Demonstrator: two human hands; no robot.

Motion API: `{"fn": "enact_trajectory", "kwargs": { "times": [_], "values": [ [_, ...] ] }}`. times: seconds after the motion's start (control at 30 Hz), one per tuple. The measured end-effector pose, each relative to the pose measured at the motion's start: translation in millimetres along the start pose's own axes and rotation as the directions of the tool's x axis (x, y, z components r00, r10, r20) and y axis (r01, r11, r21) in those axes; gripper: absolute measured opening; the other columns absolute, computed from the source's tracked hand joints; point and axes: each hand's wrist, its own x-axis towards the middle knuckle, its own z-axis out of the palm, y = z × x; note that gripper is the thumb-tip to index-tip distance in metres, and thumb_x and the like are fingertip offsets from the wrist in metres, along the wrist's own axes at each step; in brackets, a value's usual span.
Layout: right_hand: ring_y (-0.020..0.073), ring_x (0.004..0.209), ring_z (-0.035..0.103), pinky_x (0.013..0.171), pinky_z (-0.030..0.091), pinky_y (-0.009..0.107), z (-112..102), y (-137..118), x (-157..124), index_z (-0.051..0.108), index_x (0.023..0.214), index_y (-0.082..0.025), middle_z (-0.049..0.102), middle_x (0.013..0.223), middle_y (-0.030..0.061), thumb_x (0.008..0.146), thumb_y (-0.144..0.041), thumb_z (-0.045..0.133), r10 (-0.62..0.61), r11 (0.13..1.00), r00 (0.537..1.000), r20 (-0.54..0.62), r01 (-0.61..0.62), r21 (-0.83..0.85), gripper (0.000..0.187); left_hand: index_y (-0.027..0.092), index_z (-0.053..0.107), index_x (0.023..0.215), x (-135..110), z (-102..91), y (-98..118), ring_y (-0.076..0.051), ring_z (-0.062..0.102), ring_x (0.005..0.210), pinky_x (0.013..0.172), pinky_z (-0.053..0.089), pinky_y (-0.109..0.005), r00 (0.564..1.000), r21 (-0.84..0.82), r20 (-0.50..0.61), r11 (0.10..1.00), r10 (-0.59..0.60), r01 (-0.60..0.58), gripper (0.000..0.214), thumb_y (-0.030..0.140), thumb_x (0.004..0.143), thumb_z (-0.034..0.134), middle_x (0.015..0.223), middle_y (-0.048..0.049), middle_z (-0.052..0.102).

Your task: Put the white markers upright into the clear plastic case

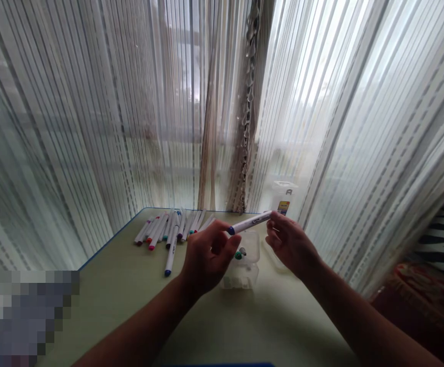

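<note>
A white marker point(251, 223) with a dark blue end is held up above the table, slanting up to the right. My right hand point(293, 242) pinches its far end between thumb and fingers. My left hand point(209, 253) is closed at the blue end, thumb and index finger around it. Below the marker stands an open clear plastic box point(253, 250). Small round pieces, one green point(238, 255) and one grey, show there, partly behind my left thumb. Left of my left hand, another white marker point(172, 250) with a blue end lies on the table.
A pile of white markers point(161, 228) with coloured ends lies at the back left of the pale green table point(130, 300). Behind my right hand stands a clear plastic container point(283, 196) with a yellow label. Sheer striped curtains point(176, 102) hang along the table's back edge.
</note>
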Motion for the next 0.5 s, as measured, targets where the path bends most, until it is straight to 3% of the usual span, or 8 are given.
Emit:
{"fn": "enact_trajectory", "kwargs": {
  "times": [0.5],
  "values": [
    [0.0040, 0.035, 0.040, 0.033, 0.027, 0.020, -0.2, 0.8, 0.5, 0.070, 0.071, -0.017, 0.064, 0.057, -0.0020, 0.063, -0.035, 0.094, -0.005, 1.000, 1.000, 0.006, 0.005, -0.002, 0.031, 0.019, 0.058, 0.084, 0.9, 0.0, 2.1, -0.007, 0.043, 0.042, 0.046, 0.036, -0.018, 1.000, -0.009, -0.007, 1.000, 0.009, -0.009, 0.013, 0.029, 0.091, 0.063, 0.050, 0.0084, 0.051]
  ]
}}
